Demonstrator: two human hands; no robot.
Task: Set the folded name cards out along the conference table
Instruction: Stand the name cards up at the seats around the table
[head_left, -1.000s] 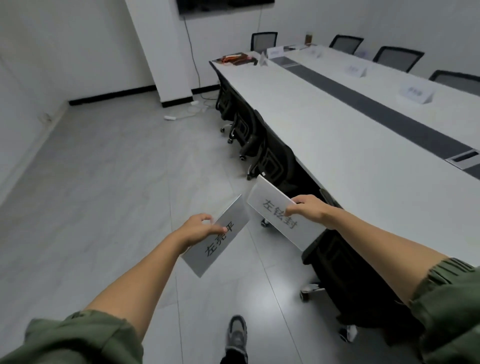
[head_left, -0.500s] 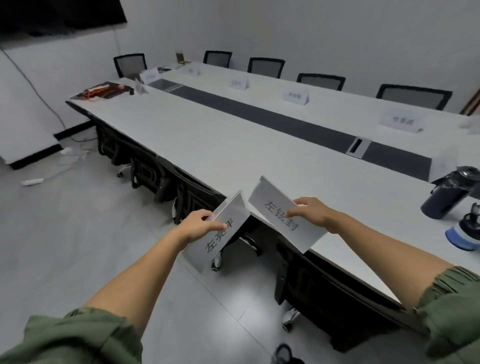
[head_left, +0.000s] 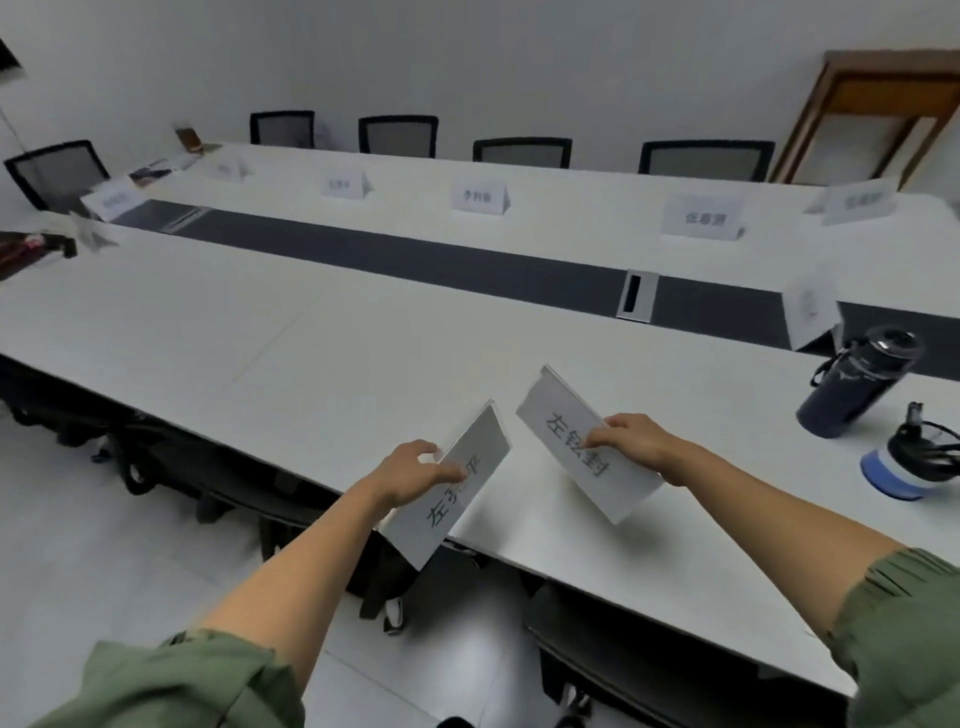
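My left hand (head_left: 415, 475) pinches a white folded name card (head_left: 457, 493) by its edge, held over the near rim of the long white conference table (head_left: 260, 332). A second folded name card (head_left: 566, 436) is pinched by my right hand (head_left: 631, 441) just above the tabletop, a little to the right. Both cards carry black printed characters and tilt toward each other. Several more name cards stand along the far side, among them one at centre (head_left: 480, 196) and one further right (head_left: 702, 218).
A dark bottle (head_left: 857, 382) and a blue-based item with a cable (head_left: 906, 465) stand at the table's right. A dark strip with a cable box (head_left: 638, 293) runs down the table's middle. Black chairs line the far side (head_left: 522, 151) and sit under the near edge (head_left: 171, 467).
My view has swung right from the floor to face the table. Both hands, still holding their cards, now hover over the table's near edge instead of over the floor.
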